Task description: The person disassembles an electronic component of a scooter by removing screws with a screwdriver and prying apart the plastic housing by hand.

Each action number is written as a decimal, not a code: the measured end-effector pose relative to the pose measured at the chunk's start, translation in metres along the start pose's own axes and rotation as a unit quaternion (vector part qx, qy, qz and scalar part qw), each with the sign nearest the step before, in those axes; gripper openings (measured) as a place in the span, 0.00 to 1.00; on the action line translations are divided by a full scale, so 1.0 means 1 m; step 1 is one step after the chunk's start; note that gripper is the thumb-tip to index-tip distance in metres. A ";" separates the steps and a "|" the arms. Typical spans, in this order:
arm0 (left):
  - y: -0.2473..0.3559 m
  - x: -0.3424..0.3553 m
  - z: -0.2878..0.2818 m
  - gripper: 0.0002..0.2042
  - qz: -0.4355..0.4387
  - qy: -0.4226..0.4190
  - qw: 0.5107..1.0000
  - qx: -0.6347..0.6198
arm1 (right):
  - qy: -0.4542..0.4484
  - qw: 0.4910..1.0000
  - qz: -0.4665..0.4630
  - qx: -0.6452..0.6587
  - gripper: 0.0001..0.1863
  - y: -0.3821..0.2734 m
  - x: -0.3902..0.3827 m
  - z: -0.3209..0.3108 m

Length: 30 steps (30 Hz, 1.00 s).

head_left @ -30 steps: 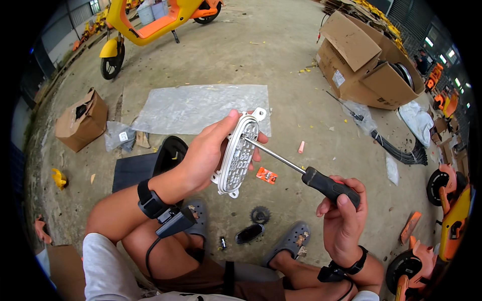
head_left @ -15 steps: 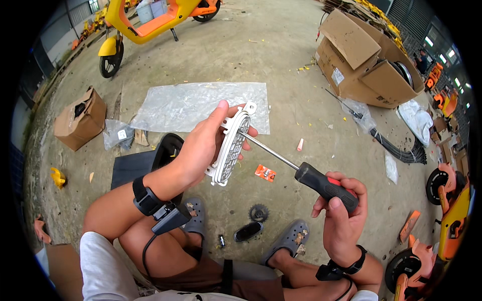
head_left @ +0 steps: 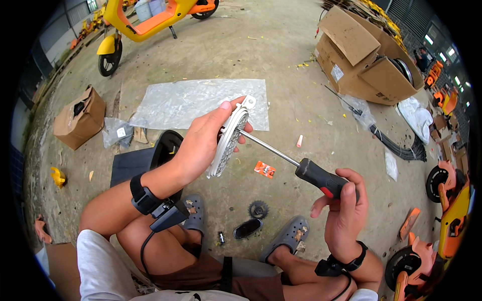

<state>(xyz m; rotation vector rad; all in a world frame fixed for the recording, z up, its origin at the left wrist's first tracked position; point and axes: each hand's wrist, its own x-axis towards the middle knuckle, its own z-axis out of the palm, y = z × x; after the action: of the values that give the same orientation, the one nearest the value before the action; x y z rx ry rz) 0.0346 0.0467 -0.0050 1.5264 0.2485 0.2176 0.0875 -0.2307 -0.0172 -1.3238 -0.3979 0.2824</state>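
Note:
My left hand (head_left: 205, 135) is wrapped round a white oval lamp-like part (head_left: 232, 138) with a patterned clear face and a mounting tab at its upper end. Its face is turned toward the right. In my right hand (head_left: 346, 215) is a screwdriver (head_left: 321, 179) with a black and red handle, its end held between thumb and fingers. The metal shaft slants up and left, and its tip meets the part near the face's edge. Exactly what the tip touches is too small to tell. Fingers of the left hand behind the part are partly hidden.
On the floor by my feet lie a dark gear (head_left: 258, 209), a black oval piece (head_left: 248, 228) and an orange packet (head_left: 264, 169). A plastic sheet (head_left: 201, 100) spreads ahead. Cardboard boxes (head_left: 80, 120) stand left and right; a yellow scooter (head_left: 143, 25) is parked beyond.
The white part has turned so its face shows more edge-on. My right thumb and fingers have shifted on the screwdriver handle, and the handle has rotated.

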 end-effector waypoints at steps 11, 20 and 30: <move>-0.016 0.002 0.002 0.27 -0.036 0.022 0.999 0.013 | -0.006 0.997 -0.011 -0.078 0.25 -0.008 -0.001 0.003; -0.015 0.005 0.007 0.26 -0.087 0.036 0.994 -0.051 | -0.052 0.997 0.005 -0.049 0.19 -0.002 -0.003 0.002; -0.014 0.003 0.007 0.27 -0.046 0.031 0.998 -0.014 | -0.013 0.998 0.045 -0.039 0.17 0.011 0.002 0.006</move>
<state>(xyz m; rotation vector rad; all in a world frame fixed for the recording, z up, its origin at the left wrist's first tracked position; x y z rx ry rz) 0.0392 0.0401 -0.0189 1.4779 0.3627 0.1948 0.0869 -0.2226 -0.0267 -1.4178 -0.3739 0.3623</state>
